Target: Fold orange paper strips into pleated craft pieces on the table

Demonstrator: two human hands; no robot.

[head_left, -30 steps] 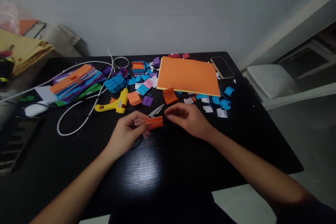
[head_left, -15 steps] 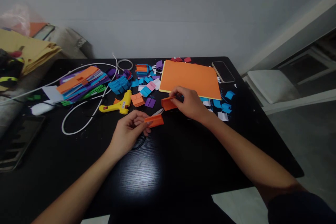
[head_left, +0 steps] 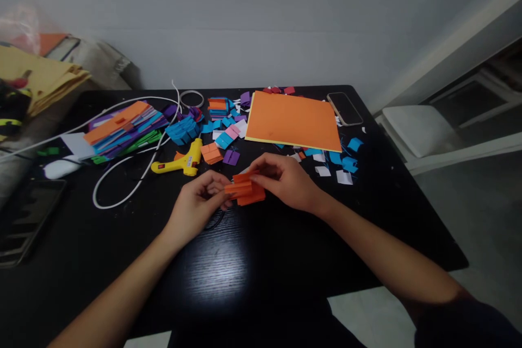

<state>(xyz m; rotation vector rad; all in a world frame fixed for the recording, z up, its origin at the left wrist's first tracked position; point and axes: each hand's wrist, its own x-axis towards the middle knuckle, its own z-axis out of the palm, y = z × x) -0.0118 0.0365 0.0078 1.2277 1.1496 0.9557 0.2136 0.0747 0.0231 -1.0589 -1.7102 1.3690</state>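
Between thumb and fingers, my left hand (head_left: 202, 198) pinches a folded orange paper piece (head_left: 240, 190). My right hand (head_left: 285, 180) is closed on a second orange paper piece (head_left: 253, 196), which lies against the first, partly behind and below it. Both hands are close together over the black table (head_left: 277, 261). Scissors partly show behind the papers, their handle loop (head_left: 215, 222) below my left hand. Just beyond the left hand lies a yellow glue gun (head_left: 188, 163), beside a stack of orange paper pieces (head_left: 212, 153).
An orange sheet (head_left: 293, 119) on a yellow one lies at the back, with a phone (head_left: 345, 109) to its right. Blue and white paper scraps (head_left: 349, 164) are scattered near it. A white cable (head_left: 95, 190) loops around coloured paper strips (head_left: 122, 125) at left. Another phone (head_left: 30, 220) lies far left.
My right hand has come down and left, bringing its orange paper against the piece in my left hand. The left hand has stayed nearly in place.
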